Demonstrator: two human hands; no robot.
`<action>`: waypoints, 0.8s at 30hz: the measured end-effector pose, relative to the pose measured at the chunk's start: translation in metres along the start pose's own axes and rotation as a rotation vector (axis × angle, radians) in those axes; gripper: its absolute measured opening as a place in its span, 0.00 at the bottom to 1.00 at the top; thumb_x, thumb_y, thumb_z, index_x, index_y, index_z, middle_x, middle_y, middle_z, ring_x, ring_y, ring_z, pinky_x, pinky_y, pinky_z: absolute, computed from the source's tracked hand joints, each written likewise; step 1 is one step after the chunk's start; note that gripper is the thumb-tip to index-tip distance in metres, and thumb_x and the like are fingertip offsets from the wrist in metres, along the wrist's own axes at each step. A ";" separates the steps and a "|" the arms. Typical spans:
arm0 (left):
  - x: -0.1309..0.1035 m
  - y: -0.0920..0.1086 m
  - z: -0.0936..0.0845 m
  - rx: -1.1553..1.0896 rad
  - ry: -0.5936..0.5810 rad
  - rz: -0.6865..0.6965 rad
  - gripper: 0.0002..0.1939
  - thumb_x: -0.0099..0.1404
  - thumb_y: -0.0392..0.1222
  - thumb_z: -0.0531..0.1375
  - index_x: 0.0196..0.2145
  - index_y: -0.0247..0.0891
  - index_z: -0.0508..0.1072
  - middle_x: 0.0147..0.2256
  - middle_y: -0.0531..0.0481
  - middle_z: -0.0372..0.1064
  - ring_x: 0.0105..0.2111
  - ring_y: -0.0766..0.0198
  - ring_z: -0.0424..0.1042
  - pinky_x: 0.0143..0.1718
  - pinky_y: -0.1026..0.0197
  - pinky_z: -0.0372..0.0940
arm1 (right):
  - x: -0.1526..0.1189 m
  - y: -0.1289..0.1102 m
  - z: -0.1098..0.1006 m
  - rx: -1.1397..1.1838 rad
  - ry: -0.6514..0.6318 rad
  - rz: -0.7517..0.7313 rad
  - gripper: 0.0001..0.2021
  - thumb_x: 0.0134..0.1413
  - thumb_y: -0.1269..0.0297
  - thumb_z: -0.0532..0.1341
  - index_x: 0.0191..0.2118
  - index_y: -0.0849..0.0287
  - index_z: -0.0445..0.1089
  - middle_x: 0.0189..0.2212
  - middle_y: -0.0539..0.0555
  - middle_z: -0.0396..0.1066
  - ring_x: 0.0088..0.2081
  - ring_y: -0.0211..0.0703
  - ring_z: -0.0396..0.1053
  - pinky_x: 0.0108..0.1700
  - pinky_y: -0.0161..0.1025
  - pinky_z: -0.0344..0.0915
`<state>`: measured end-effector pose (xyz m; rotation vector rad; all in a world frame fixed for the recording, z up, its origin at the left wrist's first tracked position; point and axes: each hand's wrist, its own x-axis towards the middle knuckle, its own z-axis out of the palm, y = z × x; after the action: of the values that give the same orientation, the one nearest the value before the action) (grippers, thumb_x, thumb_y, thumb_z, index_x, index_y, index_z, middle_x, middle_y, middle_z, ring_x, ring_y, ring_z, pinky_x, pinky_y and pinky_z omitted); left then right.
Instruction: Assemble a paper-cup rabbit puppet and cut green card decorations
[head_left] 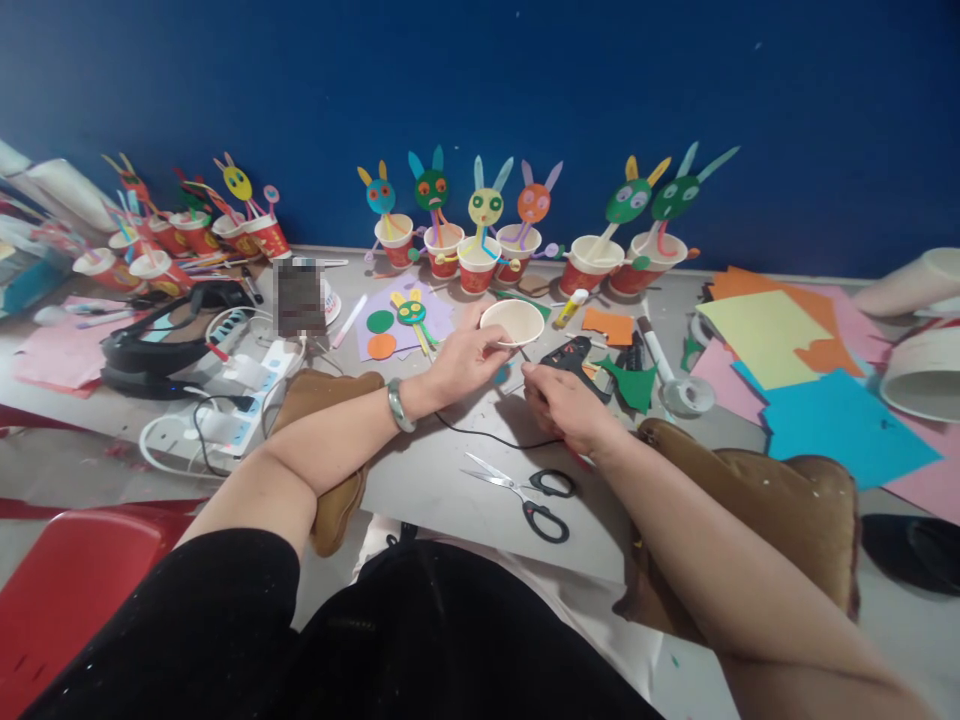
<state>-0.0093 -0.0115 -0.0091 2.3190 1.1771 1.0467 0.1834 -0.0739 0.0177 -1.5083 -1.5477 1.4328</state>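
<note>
One paper cup [512,322], its pale inside showing, is held over the middle of the desk [442,490] by the left hand [474,357], whose fingers are closed on its side. Just beside it, the right hand [566,405] is held with curled fingers; a thin dark shape shows near their tips, but whether anything is gripped cannot be told. The step in hand seems to be close work on the cup's near side; the next move appears to call for the cup to be kept steady. Near the blue wall [480,80], six cups with eared figures [478,278] are lined up; further cups at the left [270,240] are too overlapped to be counted. Two plain discs, one green disc [380,321] and one orange disc [382,346], are laid beside one eared head [411,313]. One pair of scissors [516,485], one glue stick [570,311] and one tape roll [686,397] are also seen.
</note>
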 end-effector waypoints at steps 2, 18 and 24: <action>0.000 0.002 -0.001 -0.006 0.009 0.008 0.04 0.71 0.37 0.65 0.39 0.39 0.81 0.61 0.40 0.68 0.64 0.50 0.70 0.65 0.48 0.72 | 0.001 0.002 0.001 -0.096 0.102 -0.110 0.24 0.66 0.39 0.54 0.26 0.49 0.54 0.19 0.46 0.55 0.25 0.42 0.55 0.31 0.42 0.56; -0.002 0.003 -0.002 -0.032 0.022 -0.007 0.04 0.72 0.38 0.65 0.37 0.39 0.80 0.59 0.41 0.69 0.61 0.53 0.72 0.62 0.53 0.73 | -0.009 -0.002 0.005 -0.933 0.327 -0.107 0.19 0.75 0.54 0.50 0.52 0.61 0.72 0.32 0.63 0.79 0.33 0.56 0.73 0.36 0.43 0.53; -0.001 0.001 -0.001 -0.010 0.026 -0.014 0.02 0.69 0.37 0.66 0.37 0.39 0.81 0.58 0.41 0.70 0.61 0.51 0.71 0.62 0.51 0.74 | -0.003 -0.002 0.000 -0.254 0.106 -0.096 0.16 0.71 0.47 0.51 0.33 0.50 0.57 0.21 0.48 0.60 0.23 0.44 0.57 0.31 0.42 0.56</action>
<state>-0.0095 -0.0125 -0.0084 2.2929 1.1941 1.0785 0.1833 -0.0761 0.0202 -1.6011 -1.7621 1.1172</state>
